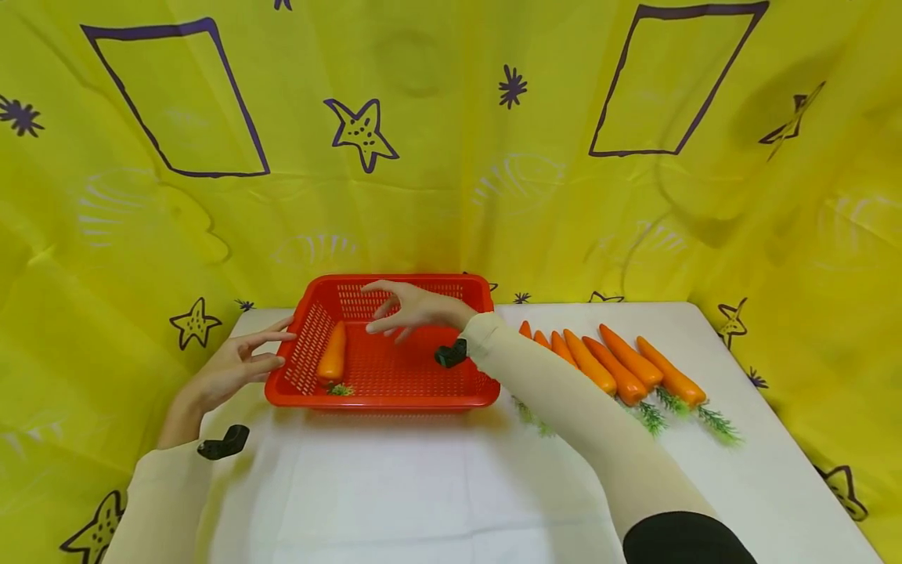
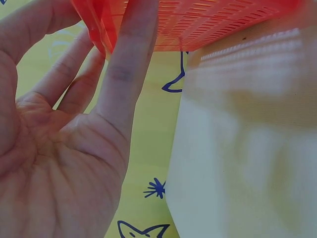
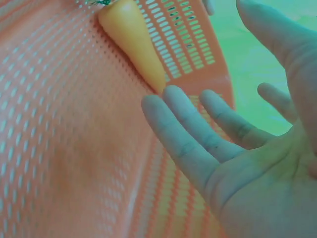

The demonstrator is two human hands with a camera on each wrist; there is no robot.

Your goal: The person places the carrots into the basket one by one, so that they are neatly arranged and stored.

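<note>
A red plastic basket (image 1: 395,401) with slotted walls stands on the table. Inside it, along the left wall, lies one orange carrot (image 1: 333,354) with its green top toward the front. My left hand (image 1: 236,364) holds the basket's left rim, the fingertips at the edge and the thumb against the outer wall. Over the basket hovers my right hand (image 1: 411,307), its fingers spread and nothing between them. In the right wrist view the fingertips (image 3: 172,94) overlap the tip of that carrot (image 3: 133,39).
Several orange carrots (image 1: 672,372) with green tops lie in a slanted row on the white table (image 1: 380,493), right of the basket and partly behind my right forearm. A yellow patterned curtain (image 1: 423,211) closes off the back and both sides.
</note>
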